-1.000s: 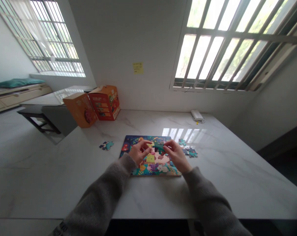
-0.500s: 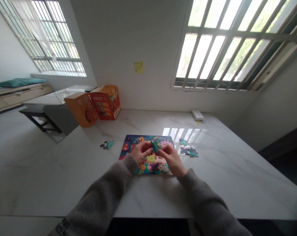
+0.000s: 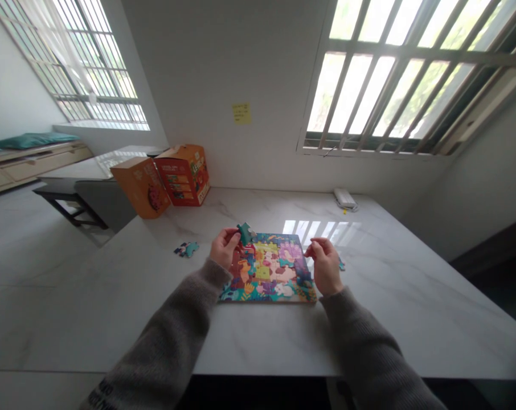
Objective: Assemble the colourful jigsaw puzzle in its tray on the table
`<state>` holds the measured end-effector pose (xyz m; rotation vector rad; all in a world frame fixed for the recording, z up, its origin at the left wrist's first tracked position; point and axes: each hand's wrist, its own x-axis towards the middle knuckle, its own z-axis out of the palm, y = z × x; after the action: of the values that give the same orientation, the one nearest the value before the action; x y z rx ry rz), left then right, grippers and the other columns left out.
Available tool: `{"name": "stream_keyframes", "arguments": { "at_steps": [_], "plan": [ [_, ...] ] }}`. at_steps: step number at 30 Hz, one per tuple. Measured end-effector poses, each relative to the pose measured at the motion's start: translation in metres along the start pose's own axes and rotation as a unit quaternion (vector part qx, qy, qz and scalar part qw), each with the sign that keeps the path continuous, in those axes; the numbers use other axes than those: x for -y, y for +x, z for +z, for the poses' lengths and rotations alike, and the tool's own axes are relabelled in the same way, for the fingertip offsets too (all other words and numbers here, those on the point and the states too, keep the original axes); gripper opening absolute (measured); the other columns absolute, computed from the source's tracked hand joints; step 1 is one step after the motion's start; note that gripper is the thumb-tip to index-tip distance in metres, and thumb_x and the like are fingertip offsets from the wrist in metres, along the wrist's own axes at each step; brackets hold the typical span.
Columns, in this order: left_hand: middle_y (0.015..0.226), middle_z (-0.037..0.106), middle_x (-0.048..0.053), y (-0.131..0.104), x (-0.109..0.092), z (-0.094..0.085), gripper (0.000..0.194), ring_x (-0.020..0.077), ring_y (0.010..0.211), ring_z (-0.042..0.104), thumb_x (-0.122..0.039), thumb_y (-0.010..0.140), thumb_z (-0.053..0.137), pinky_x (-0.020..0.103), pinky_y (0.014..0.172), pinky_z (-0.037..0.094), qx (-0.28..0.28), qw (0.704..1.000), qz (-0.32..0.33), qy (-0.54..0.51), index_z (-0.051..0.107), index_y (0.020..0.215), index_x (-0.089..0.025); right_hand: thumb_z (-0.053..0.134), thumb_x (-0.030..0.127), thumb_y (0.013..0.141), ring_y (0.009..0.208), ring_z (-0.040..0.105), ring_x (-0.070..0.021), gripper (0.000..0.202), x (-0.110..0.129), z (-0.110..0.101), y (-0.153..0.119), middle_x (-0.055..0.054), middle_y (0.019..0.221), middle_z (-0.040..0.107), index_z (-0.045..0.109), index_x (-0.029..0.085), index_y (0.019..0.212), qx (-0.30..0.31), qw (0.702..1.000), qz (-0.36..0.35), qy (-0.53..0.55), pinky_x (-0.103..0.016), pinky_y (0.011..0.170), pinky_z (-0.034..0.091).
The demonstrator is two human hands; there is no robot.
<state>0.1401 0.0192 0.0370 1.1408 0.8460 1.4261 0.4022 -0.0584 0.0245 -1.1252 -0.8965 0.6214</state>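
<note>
A teal puzzle piece (image 3: 244,234) is pinched between the thumb and fingers of my left hand (image 3: 225,248), raised over the upper left part of the colourful puzzle board (image 3: 264,273). My right hand (image 3: 325,265) hovers by the board's right edge, its thumb and fingertips close together; whether anything small is between them I cannot make out. Part of a loose piece (image 3: 342,264) shows just right of that hand, which hides what lies behind it. More loose pieces (image 3: 187,249) lie on the table left of the board.
Two orange boxes (image 3: 183,175) (image 3: 142,188) stand at the table's back left. A white device with a cable (image 3: 345,199) lies at the back right. The marble-patterned table (image 3: 258,341) meets a wall bearing a yellow note (image 3: 241,113).
Both hands were together over the board's middle at the teal piece. My left hand has moved left with it, while my right hand has let go and moved right, uncovering more of the board.
</note>
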Motion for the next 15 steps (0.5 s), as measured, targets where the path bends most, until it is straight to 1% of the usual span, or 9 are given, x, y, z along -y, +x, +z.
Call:
{"name": "stream_keyframes", "arguments": {
  "at_steps": [3,5,7,9,10,13,15],
  "plan": [
    [0.064,0.06,-0.006,0.012,-0.009,-0.014,0.042,0.0082,0.046,0.056,-0.044,0.066,0.081,0.019,0.044,0.046,-0.062,0.997,0.023,-0.044,0.056,0.086,-0.018,0.061,0.035,0.084,0.062,0.054,-0.014,0.017,-0.001,0.0,0.0,0.003,0.067,0.056,0.06,0.021,0.094,0.0,1.0,-0.001,-0.008,-0.03,0.066,0.047],
    [0.058,0.055,-0.008,0.019,-0.012,-0.023,0.039,0.0077,0.043,0.053,-0.043,0.066,0.08,0.019,0.043,0.045,-0.09,0.994,0.01,-0.054,0.055,0.082,-0.019,0.06,0.033,0.083,0.062,0.054,-0.014,0.017,0.0,0.002,-0.002,0.003,0.067,0.056,0.06,0.021,0.094,0.002,1.0,-0.002,-0.012,-0.03,0.066,0.046],
    [0.052,0.049,-0.01,0.022,-0.011,-0.028,0.037,0.0076,0.039,0.05,-0.043,0.067,0.079,0.02,0.042,0.045,-0.094,0.995,-0.015,-0.04,0.055,0.08,-0.019,0.06,0.033,0.082,0.062,0.054,-0.014,0.017,0.001,0.002,-0.002,0.003,0.066,0.057,0.06,0.021,0.094,0.0,1.0,-0.003,-0.01,-0.029,0.066,0.046],
    [0.049,0.046,-0.01,0.021,-0.008,-0.03,0.038,0.008,0.039,0.049,-0.045,0.066,0.079,0.021,0.043,0.045,-0.068,0.997,-0.035,-0.002,0.057,0.08,-0.018,0.06,0.032,0.083,0.062,0.054,-0.0141,0.017,0.001,0.002,-0.001,0.003,0.066,0.057,0.06,0.021,0.095,-0.003,1.0,-0.004,-0.005,-0.029,0.066,0.046],
    [0.051,0.048,-0.009,0.019,-0.006,-0.029,0.039,0.0083,0.041,0.05,-0.046,0.065,0.08,0.021,0.044,0.045,-0.043,0.998,-0.04,0.022,0.059,0.08,-0.017,0.06,0.032,0.083,0.062,0.054,-0.0142,0.017,0.001,0.001,0.0,0.003,0.066,0.057,0.06,0.021,0.096,-0.006,1.0,-0.004,-0.006,-0.029,0.066,0.046],
    [0.061,0.059,-0.003,0.009,-0.001,-0.019,0.043,0.0104,0.052,0.055,-0.049,0.062,0.083,0.023,0.051,0.047,0.048,0.994,-0.045,0.091,0.064,0.079,-0.014,0.059,0.032,0.083,0.062,0.054,-0.0147,0.017,0.003,0.0,0.0,0.003,0.066,0.057,0.06,0.021,0.096,-0.006,1.0,-0.007,-0.017,-0.03,0.066,0.045],
    [0.068,0.064,0.0,0.0,0.002,-0.009,0.044,0.0131,0.061,0.059,-0.051,0.062,0.083,0.025,0.058,0.049,0.1,0.986,-0.049,0.121,0.067,0.08,-0.013,0.058,0.032,0.084,0.063,0.054,-0.0151,0.015,0.005,0.002,-0.002,0.003,0.066,0.057,0.06,0.021,0.095,0.01,0.999,-0.014,-0.037,-0.03,0.067,0.045]
  ]
}}
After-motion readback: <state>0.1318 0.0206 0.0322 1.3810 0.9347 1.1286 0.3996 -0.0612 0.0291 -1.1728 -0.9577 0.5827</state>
